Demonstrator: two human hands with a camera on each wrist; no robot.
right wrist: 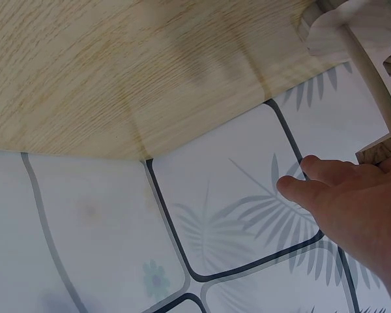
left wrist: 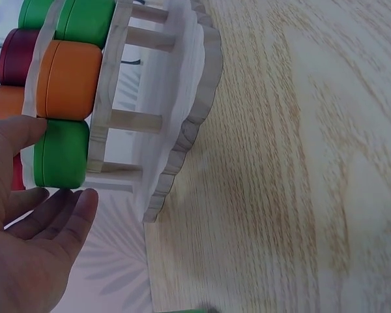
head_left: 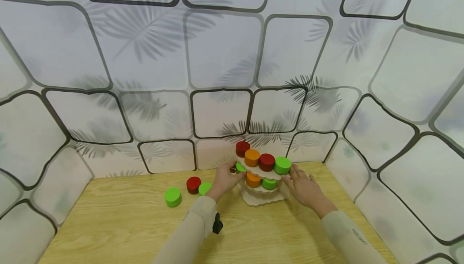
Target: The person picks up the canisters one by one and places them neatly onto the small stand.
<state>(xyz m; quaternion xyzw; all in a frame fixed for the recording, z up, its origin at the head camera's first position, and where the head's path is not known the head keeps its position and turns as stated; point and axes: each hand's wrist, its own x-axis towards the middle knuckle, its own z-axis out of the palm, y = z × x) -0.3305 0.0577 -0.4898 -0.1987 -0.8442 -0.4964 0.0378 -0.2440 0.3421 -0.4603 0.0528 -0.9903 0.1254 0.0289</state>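
Observation:
A tiered wooden stand (head_left: 253,199) with wavy edges bears small round lidded tins. My left hand (head_left: 225,178) is at its left end, its thumb and curled fingers around a green tin (left wrist: 62,156) on the middle tier. Beside that tin sits an orange tin (left wrist: 72,78). Along the top tier stand a dark red tin (head_left: 242,149), an orange tin (head_left: 252,157), another red tin (head_left: 267,162) and a green tin (head_left: 282,165). My right hand (head_left: 303,186) rests with extended fingers against the stand's right end; the right wrist view shows its fingers at a wooden tier edge (right wrist: 382,149).
Left of the stand, a green tin (head_left: 172,197), a red tin (head_left: 193,184) and a second green tin (head_left: 204,188), partly behind my left arm, lie on the wooden table (head_left: 119,219). A patterned curtain (head_left: 224,54) closes off the back and both sides.

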